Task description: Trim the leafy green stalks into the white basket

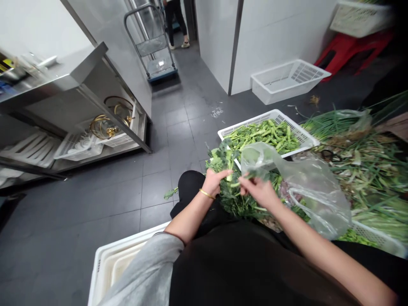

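My left hand (214, 180) is closed around a bunch of leafy green stems (230, 163), its thumb stretched along them. Close beside it on the right, my right hand (257, 190) pinches a thin green stem with a leaf (259, 173), blurred by motion. Below both hands lies a heap of dark leafy greens (237, 204). Just beyond them, a white plastic basket (307, 135) holds cut green stems (270, 134). A clear plastic bag (321, 187) is spread over the pile to the right of my right hand.
Spring onions (338, 123) and loose trimmings (366, 165) are heaped at right. A white crate (287, 87) stands by the wall near a red stool (344, 49). Nested white crates (105, 259) sit at lower left. A steel shelf (79, 80), a trolley (159, 66) and a person (175, 21) are farther off.
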`<state>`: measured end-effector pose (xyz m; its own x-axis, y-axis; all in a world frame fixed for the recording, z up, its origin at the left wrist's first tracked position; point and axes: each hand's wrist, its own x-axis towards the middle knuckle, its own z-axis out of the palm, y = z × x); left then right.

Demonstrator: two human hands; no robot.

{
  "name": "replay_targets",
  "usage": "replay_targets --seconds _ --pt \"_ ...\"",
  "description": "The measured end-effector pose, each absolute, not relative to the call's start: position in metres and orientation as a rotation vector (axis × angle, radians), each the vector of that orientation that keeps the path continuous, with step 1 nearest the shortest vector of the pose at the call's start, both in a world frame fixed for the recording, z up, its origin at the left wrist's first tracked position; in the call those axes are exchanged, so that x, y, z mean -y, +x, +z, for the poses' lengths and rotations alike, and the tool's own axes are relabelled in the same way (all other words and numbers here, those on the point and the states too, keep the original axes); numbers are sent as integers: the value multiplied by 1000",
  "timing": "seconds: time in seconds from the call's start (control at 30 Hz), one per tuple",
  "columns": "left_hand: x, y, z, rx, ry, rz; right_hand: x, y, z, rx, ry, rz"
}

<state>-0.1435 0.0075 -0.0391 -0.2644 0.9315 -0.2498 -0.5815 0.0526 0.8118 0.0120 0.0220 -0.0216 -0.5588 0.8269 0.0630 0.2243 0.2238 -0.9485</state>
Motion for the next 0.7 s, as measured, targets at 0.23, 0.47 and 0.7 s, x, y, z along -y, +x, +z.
replay_targets --seconds 0.23,0.47,0.7 --pt "-3 -129 -41 -1057 376 1514 -29 0 -27 1947 -1091 1017" --pt "-11 -166 -39 -846 261 1461 -12 24 -54 2472 -902 931" --pt "3 -156 -46 -744 412 1232 -49 11 -18 1730 -1045 1716"
